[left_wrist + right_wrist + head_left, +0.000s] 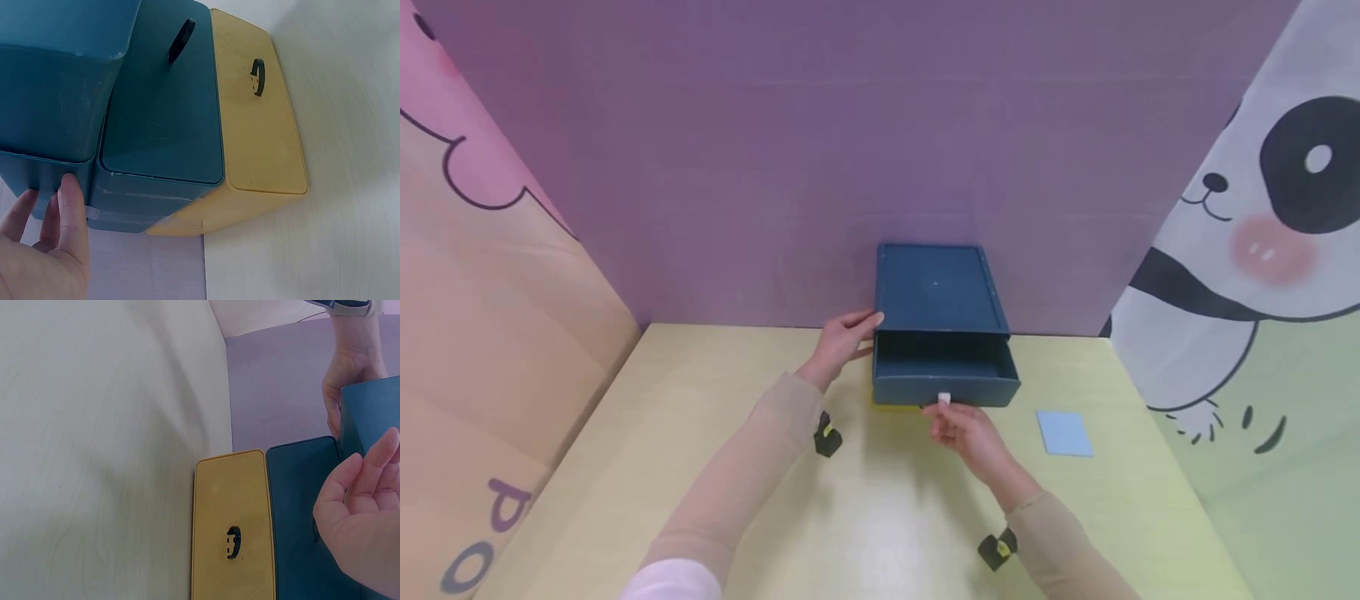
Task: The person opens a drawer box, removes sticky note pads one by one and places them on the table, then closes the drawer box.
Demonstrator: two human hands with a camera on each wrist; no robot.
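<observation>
One drawer [946,386], probably light and stiff, my right hand [972,437] pinches mid-front; straight-fingered, my left hand [841,343] touches the cabinet [936,287].

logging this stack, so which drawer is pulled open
The top blue drawer, its inside showing; the middle blue drawer and the bottom yellow drawer are both closed.

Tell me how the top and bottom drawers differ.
The top drawer is blue; the bottom drawer is yellow. The top drawer is pulled open and juts forward, while the bottom drawer looks shut. Both belong to one stack.
</observation>
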